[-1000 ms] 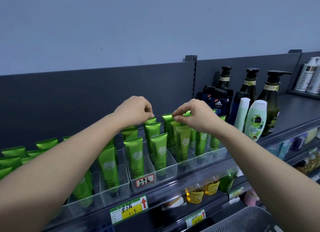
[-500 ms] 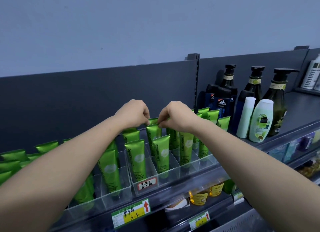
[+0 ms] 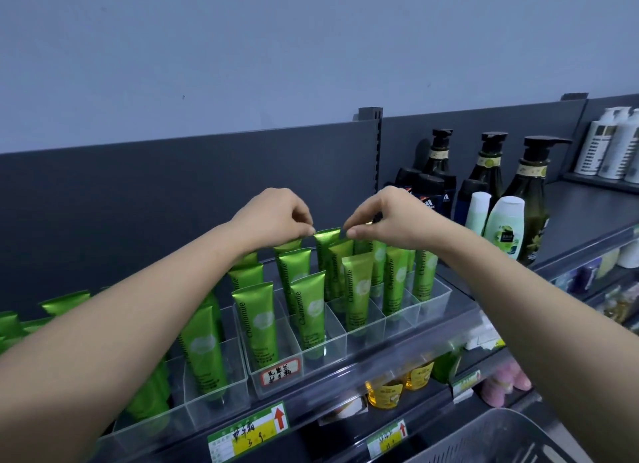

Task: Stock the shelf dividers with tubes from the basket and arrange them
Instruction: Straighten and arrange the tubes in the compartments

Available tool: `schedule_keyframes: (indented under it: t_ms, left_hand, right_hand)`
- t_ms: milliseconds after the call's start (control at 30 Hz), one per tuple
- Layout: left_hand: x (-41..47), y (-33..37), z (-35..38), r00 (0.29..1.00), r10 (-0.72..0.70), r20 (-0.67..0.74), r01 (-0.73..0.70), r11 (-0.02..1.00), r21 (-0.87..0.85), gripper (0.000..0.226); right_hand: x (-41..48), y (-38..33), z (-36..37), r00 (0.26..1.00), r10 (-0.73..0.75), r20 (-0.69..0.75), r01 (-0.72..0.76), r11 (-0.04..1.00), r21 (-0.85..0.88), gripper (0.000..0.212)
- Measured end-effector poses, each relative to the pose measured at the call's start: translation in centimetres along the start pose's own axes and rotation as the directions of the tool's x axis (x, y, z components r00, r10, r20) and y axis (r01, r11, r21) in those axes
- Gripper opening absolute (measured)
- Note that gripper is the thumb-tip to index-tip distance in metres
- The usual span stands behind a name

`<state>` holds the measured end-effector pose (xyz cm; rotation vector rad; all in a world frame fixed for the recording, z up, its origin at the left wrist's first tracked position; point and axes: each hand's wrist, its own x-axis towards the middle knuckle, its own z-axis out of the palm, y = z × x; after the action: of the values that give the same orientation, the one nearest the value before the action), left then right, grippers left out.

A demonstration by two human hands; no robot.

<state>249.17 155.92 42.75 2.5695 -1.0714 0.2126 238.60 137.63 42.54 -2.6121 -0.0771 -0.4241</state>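
Green Chamomile tubes stand upright in clear plastic dividers (image 3: 366,338) on the top shelf. My left hand (image 3: 276,217) and my right hand (image 3: 390,217) reach over the back rows, about a tube's width apart. Between them stands a back-row green tube (image 3: 326,236); my left fingertips pinch the left end of its crimped top and my right fingertips pinch the right end. Front tubes (image 3: 257,320) face forward in their compartments. A grey basket (image 3: 498,442) shows its rim at the bottom right; its contents are out of view.
Dark pump bottles (image 3: 529,193) and white bottles (image 3: 505,224) stand on the shelf to the right. White bottles (image 3: 612,144) sit further back right. Yellow bottles (image 3: 385,391) and price tags (image 3: 249,431) occupy the lower shelf. A dark back panel rises behind the tubes.
My hands have drawn slightly apart and now pinch the two ends of one back tube's top. The view has shifted left, and the basket rim shows again.
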Motion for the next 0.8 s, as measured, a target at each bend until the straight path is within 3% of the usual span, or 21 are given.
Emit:
schedule_keyframes:
  t_ms: [167,300,800]
  left_hand:
    - [0.7,3.0,1.6,0.985,0.134,0.110,-0.136,0.991,0.006,0.028]
    - [1.1,3.4,2.8,0.987,0.112,0.117,-0.120,0.990,0.068,0.021]
    - [0.8,3.1,2.6,0.995,0.050,0.090,-0.050,0.999,-0.003,0.017]
  right_hand:
    - [-1.7,1.0,0.0,0.990,0.027,0.137,-0.028,1.000,0.005,0.016]
    - [-2.0,1.5,0.7,0.996,0.010,0.091,-0.008,1.000,-0.020,0.016]
    - [-2.1,1.9,1.4,0.998,-0.031,0.048,0.031,1.000,0.004,0.016]
